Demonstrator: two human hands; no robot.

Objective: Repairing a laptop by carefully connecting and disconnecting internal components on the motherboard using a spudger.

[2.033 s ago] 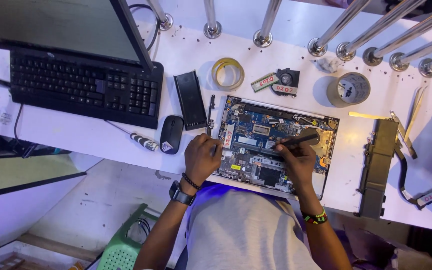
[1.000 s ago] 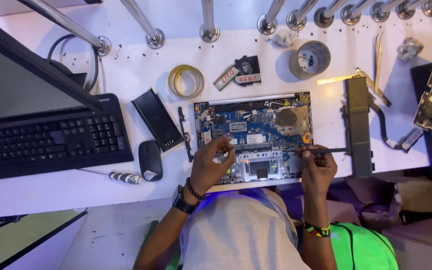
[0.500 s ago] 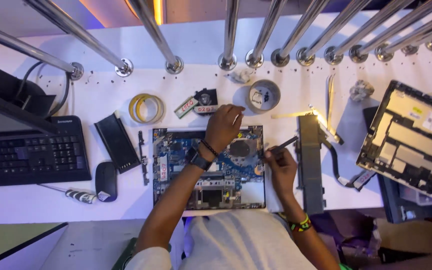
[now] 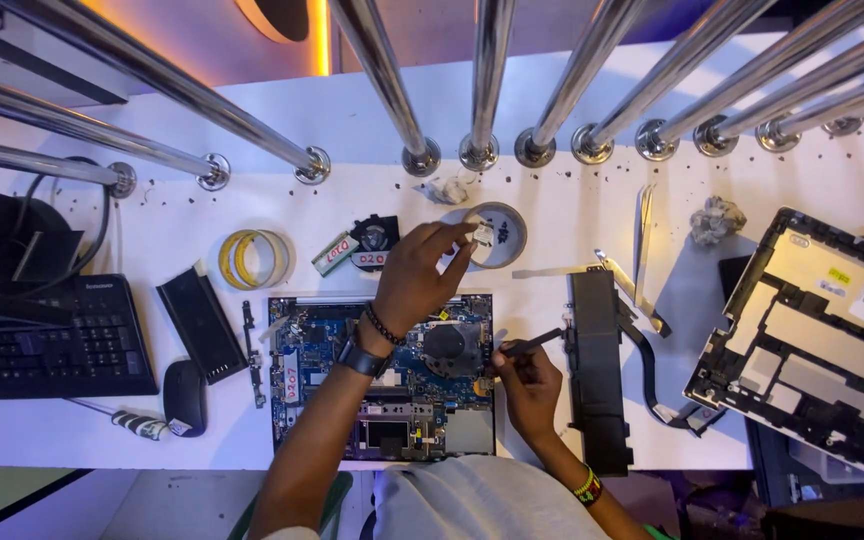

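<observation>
Grey tape roll point(image 4: 508, 236) on the white bench point(image 4: 592, 420) now receives our left hand point(image 4: 414, 280), which has left the opened laptop board point(image 4: 382, 375) since a half second ago; its fingertips pinch a small pale part over the roll's hollow. Our right hand point(image 4: 530, 385) keeps a closed grip on the dark screwdriver point(image 4: 532, 343) at the board's right edge, so work on the board pauses.

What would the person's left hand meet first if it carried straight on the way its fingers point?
The left hand points up and to the right, its fingertips already at the edge of the grey tape roll. That roll comes first, probably; height above the table is unclear from this view.
</observation>
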